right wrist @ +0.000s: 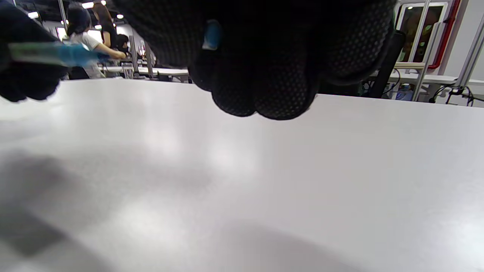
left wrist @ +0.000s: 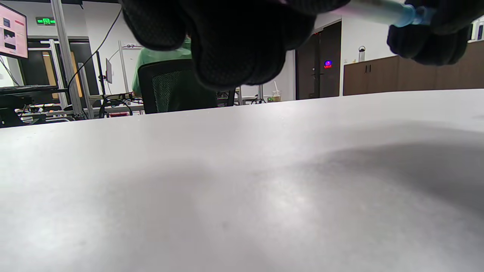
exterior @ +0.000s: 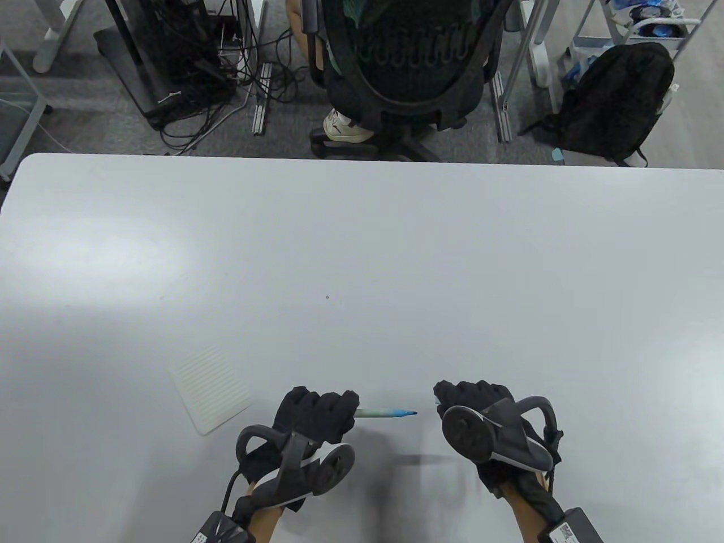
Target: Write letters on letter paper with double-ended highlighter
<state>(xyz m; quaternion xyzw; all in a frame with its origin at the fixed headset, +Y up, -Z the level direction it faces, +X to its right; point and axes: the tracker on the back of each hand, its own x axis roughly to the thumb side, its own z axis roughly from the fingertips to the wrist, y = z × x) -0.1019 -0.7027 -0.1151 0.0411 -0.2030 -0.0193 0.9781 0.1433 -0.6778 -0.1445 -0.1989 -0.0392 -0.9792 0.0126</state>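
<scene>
My left hand grips a double-ended highlighter just above the table, its bare blue tip pointing right. In the left wrist view the highlighter crosses the top right corner. In the right wrist view the highlighter shows at the far left. My right hand is curled a short gap to the right of the tip. A small blue cap peeps out between its fingers. The lined letter paper lies flat to the left of my left hand, with nothing touching it.
The white table stretches far and wide around both hands. Beyond its far edge stand an office chair with a seated person, a black backpack and tangled cables.
</scene>
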